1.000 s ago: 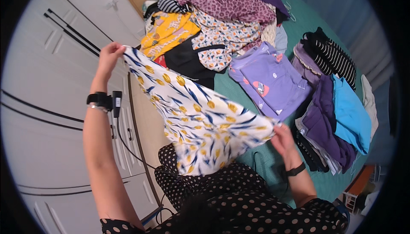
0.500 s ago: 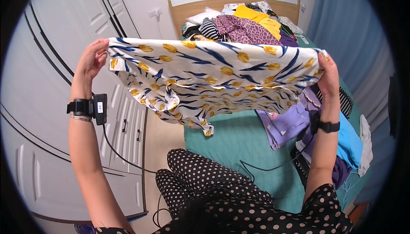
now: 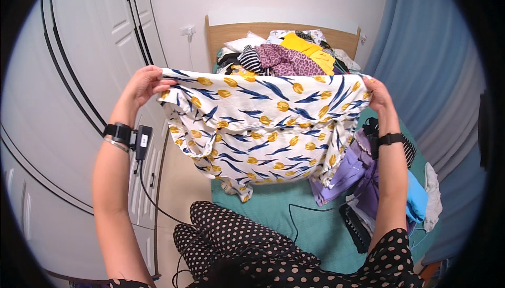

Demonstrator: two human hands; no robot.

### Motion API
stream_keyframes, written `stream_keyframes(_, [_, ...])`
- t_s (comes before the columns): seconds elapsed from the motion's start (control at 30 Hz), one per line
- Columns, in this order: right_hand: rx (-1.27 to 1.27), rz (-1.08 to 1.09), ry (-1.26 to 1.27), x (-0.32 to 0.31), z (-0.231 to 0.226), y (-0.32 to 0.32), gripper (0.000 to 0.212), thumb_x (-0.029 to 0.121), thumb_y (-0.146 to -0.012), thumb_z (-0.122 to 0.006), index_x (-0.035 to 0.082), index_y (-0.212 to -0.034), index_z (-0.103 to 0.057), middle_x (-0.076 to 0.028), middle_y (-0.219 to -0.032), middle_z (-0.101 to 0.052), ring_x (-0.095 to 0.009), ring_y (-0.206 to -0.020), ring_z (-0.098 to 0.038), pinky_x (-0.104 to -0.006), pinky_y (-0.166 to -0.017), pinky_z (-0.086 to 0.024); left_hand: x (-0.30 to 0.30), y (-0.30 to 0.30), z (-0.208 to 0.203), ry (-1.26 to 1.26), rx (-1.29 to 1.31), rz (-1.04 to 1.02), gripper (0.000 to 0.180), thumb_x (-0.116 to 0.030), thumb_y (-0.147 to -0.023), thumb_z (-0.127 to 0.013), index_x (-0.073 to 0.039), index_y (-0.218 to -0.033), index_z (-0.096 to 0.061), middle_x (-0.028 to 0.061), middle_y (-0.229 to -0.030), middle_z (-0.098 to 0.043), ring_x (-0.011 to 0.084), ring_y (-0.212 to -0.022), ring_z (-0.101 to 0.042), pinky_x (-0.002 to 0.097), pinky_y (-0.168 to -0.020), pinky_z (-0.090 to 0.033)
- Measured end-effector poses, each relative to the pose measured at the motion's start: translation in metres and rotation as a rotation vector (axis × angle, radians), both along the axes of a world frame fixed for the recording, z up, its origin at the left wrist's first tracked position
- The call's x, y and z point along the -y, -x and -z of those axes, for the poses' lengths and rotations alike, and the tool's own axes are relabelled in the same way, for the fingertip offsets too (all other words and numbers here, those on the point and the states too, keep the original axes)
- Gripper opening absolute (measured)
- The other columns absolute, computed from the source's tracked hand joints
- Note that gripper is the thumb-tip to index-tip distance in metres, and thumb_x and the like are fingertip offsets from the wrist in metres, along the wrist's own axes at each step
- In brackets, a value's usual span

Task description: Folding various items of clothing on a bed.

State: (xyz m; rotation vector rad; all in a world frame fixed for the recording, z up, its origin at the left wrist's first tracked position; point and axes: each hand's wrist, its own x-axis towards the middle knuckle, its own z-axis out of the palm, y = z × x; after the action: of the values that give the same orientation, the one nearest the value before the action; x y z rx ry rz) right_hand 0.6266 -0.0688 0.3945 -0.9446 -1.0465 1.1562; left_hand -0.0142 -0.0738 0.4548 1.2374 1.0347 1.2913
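A white garment with yellow tulips and dark blue leaves (image 3: 268, 125) hangs spread between my hands above the bed. My left hand (image 3: 147, 85) pinches its upper left corner, and my right hand (image 3: 376, 92) grips the upper right corner. The top edge runs nearly straight from one hand to the other. Below it the cloth drapes in loose folds, with frilled edging at the lower left and right. Which kind of garment it is, I cannot tell. Bands circle both my wrists, and the left one carries a small black box (image 3: 143, 142) with a cable.
The bed has a green sheet (image 3: 247, 209). A heap of clothes, among them a leopard-print piece (image 3: 289, 59) and a yellow one (image 3: 307, 50), lies by the wooden headboard (image 3: 231, 31). Purple clothes (image 3: 342, 175) lie at right. White wardrobes (image 3: 100, 41) stand left; blue curtains (image 3: 421, 62) hang right.
Both hands have come lower and closer together, the left moving rightward and the right leftward. The garment's lower part hangs further down and shows more of its surface.
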Motion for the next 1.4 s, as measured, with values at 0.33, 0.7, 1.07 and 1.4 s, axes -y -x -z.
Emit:
stream_keyframes(0.33, [0.062, 0.109, -0.383, 0.001, -0.047, -0.027, 0.022, 0.021, -0.091, -0.06, 0.004, -0.105, -0.06, -0.004, -0.093, -0.066, -0.015, -0.082, -0.064, -0.0287, -0.074, -0.052, -0.019, -0.02, -0.023, -0.502, 0.073, 0.102, 0.018, -0.016, -0.095, -0.049, -0.001, -0.104, -0.053, 0.0146, -0.103, -0.064, 0.0235, -0.1, -0.064, 0.0293, -0.085, -0.053])
stream_keyframes(0.7, [0.501, 0.384, 0.214, 0.045, 0.203, -0.035, 0.014, 0.015, -0.085, -0.064, 0.005, -0.095, -0.065, 0.0, -0.084, -0.065, -0.013, -0.075, -0.059, -0.0298, -0.068, -0.047, 0.045, -0.026, 0.268, 0.079, -0.058, 0.02, 0.008, -0.012, -0.09, -0.055, -0.005, -0.089, -0.055, 0.0067, -0.085, -0.064, 0.0155, -0.076, -0.065, 0.0268, -0.074, -0.054])
stream_keyframes(1.07, [1.469, 0.487, 0.674, 0.097, 0.315, 0.01, 0.02, 0.02, -0.074, -0.073, 0.006, -0.088, -0.069, -0.018, -0.088, -0.066, -0.034, -0.085, -0.064, -0.0432, -0.072, -0.048, 0.082, -0.004, 0.484, 0.458, -0.278, 0.111, 0.003, 0.001, -0.085, -0.057, -0.002, -0.083, -0.057, 0.0009, -0.074, -0.061, 0.0078, -0.067, -0.058, 0.0194, -0.063, -0.047])
stream_keyframes(1.4, [1.412, 0.535, 0.063, 0.045, 0.287, 0.05, 0.026, -0.006, -0.072, -0.056, 0.009, -0.091, -0.067, -0.014, -0.088, -0.064, -0.033, -0.094, -0.058, -0.0396, -0.083, -0.044, 0.048, -0.043, 0.493, 0.221, -0.796, 0.034, 0.016, -0.011, -0.085, -0.053, -0.003, -0.096, -0.062, 0.0123, -0.076, -0.064, 0.0236, -0.072, -0.062, 0.0328, -0.067, -0.049])
